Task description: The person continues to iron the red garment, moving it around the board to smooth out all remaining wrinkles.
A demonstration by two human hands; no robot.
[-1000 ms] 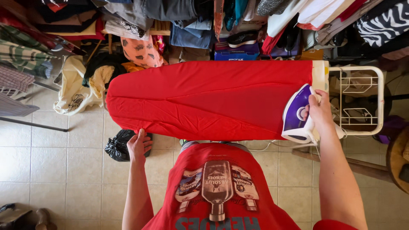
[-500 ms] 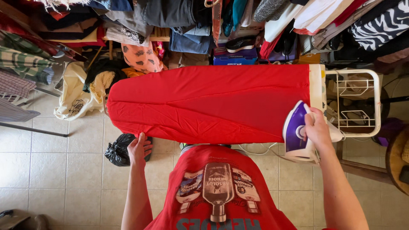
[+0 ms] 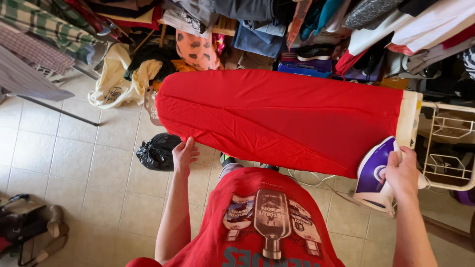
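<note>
**Ironing a red cloth in a crowded room**

A beige tiled floor (image 3: 74, 188), seen from above, with piles and hanging rows of clothes (image 3: 277, 24) along the far side. An ironing board runs across the middle, almost wholly hidden under a red cloth (image 3: 277, 116); only its pale right end (image 3: 409, 118) shows. The left hand (image 3: 184, 154) touches the cloth's near left edge, fingers bent over it; the grip is loose. The right hand (image 3: 403, 173) is closed around the handle of a purple and white iron (image 3: 376, 173) at the board's near right corner, just off the cloth's edge. Its soleplate cannot be seen. A white wire rack (image 3: 448, 148) stands beyond the right end, cut off by the frame. A black plastic bag (image 3: 157, 151) lies on the floor beside the left hand. The person's red printed shirt (image 3: 262, 222) blocks the view of the board's legs.
</note>
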